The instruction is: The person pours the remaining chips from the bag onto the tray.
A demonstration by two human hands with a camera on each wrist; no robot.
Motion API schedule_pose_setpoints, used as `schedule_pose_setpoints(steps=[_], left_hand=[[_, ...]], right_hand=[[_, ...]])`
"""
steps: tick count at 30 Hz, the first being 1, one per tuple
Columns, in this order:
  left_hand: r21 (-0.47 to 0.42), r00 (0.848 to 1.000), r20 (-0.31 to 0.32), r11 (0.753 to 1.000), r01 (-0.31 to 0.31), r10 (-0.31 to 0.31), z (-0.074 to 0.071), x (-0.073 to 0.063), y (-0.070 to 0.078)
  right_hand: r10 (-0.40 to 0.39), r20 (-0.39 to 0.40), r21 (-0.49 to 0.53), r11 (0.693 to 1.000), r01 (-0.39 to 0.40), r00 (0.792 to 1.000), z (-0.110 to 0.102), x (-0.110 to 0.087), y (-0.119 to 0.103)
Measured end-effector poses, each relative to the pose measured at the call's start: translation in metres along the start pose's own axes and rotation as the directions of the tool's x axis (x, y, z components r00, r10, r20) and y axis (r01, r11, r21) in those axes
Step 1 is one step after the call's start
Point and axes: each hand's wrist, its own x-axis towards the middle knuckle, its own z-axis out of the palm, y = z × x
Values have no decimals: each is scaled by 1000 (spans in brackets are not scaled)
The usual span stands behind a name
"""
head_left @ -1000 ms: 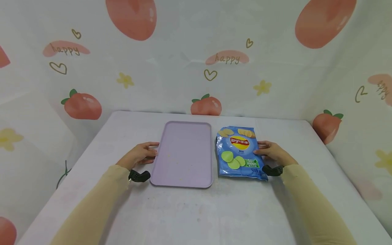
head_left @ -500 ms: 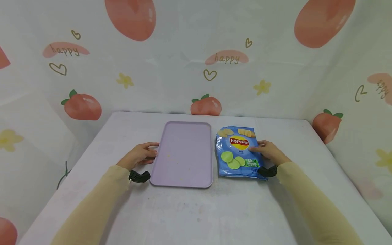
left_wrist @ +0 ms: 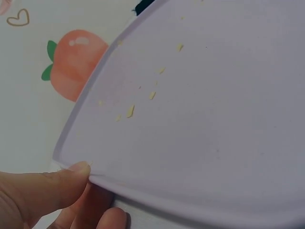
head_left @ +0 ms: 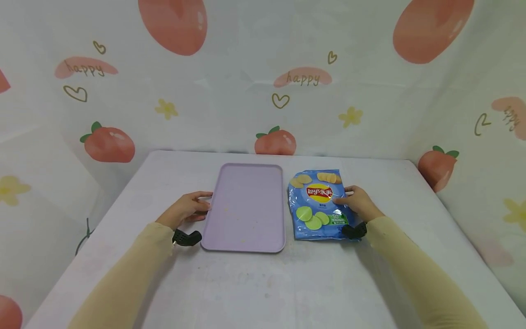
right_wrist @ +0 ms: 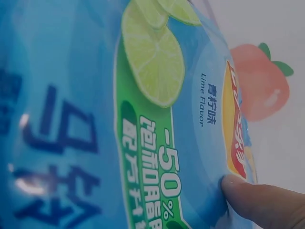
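Note:
A light purple tray lies on the white table, with small yellow crumbs on it in the left wrist view. My left hand pinches its left edge; in the left wrist view the thumb is at the rim and the other fingers are below it. Right of the tray is a blue bag of lime potato chips, its front facing up. My right hand grips the bag's right side, thumb on the front near the logo. Its other fingers are mostly hidden behind the bag.
The white table extends around the tray and bag. A pale cloth printed with peaches hangs behind it and at both sides. A thin dark green cord shows at the left table edge.
My right hand has moved left over the bag's edge, its thumb further onto the front. The bag has shifted slightly left. My left hand and the tray stay in place.

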Motion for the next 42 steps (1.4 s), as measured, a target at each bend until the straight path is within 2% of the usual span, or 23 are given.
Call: schedule_pose_setpoints(steps=[10, 18, 27, 34, 42], left_hand=[[-4, 1000, -24, 1000, 14, -14, 0, 5, -4], [-6, 1000, -19, 1000, 8, -9, 0, 4, -3], [-8, 1000, -13, 1000, 0, 0, 1, 4, -3], [-11, 1000, -20, 1000, 10, -10, 0, 4, -2], [2, 999, -23, 1000, 26, -26, 1, 4, 0]], right_hand=[[-14, -52, -22, 1000, 13, 999, 2, -3, -6], [-19, -49, -28, 999, 18, 999, 1, -4, -6], [0, 21, 32, 999, -1, 1000, -5, 1, 1], [-32, 86, 40, 999, 29, 996, -13, -2, 4], [-3, 136, 145, 989, -17, 991, -17, -2, 8]])
